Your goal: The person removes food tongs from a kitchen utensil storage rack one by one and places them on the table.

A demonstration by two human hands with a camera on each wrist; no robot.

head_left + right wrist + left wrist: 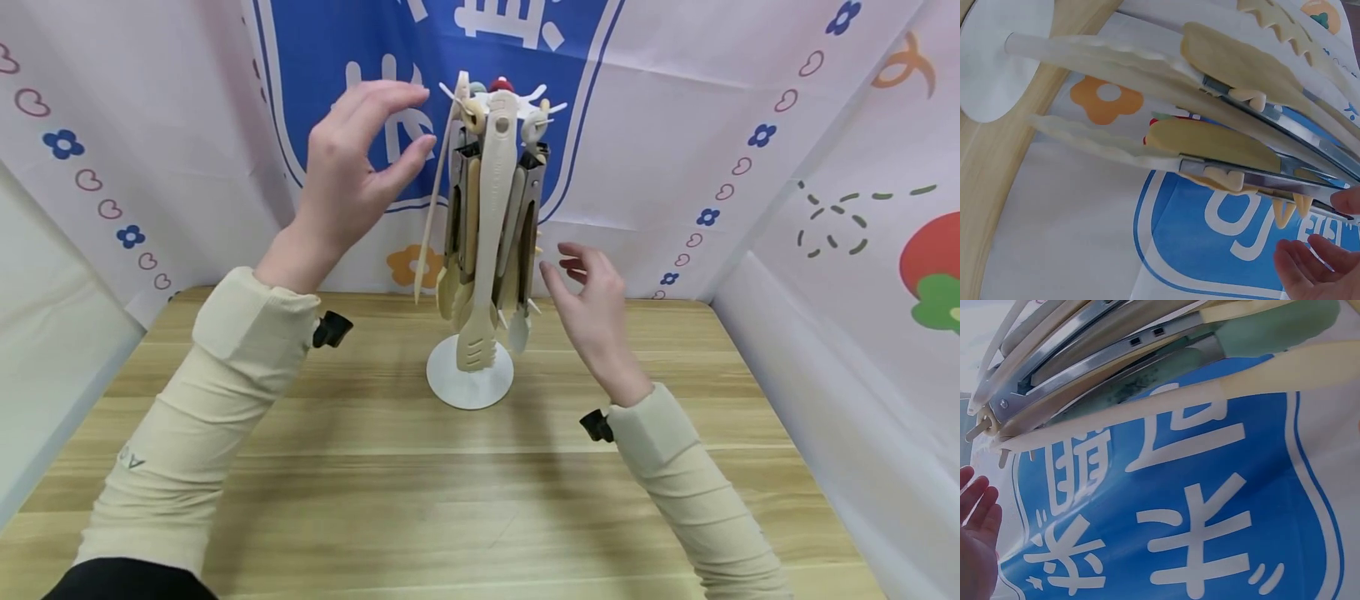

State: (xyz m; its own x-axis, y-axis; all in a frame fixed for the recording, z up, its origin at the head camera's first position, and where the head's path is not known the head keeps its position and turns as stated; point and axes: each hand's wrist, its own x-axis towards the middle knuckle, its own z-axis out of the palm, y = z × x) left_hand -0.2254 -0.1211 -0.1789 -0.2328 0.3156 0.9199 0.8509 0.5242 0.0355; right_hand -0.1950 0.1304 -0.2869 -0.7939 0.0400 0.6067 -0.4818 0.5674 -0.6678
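A white utensil stand [442, 379] with a round base stands upright on the wooden table, hung all round with kitchen utensils. At its front hangs a long beige slotted turner [491, 208]; metal tongs [531, 196] with pale tips hang on the right. My left hand [348, 158] is raised left of the stand's top, thumb and fingers spread in a curve with nothing between them. Low on the right side, my right hand [596, 312] has loosely bent fingers beside the tongs and holds nothing. In the right wrist view its thumb [1346, 201] overlaps the tongs; contact cannot be told.
Behind the stand hangs a white cloth [637, 150] with a blue printed panel [315, 50]. More printed cloth [840, 275] closes off the right side. Wood-grain tabletop [420, 500] extends in front of the stand. Both wrists carry small black devices [332, 330].
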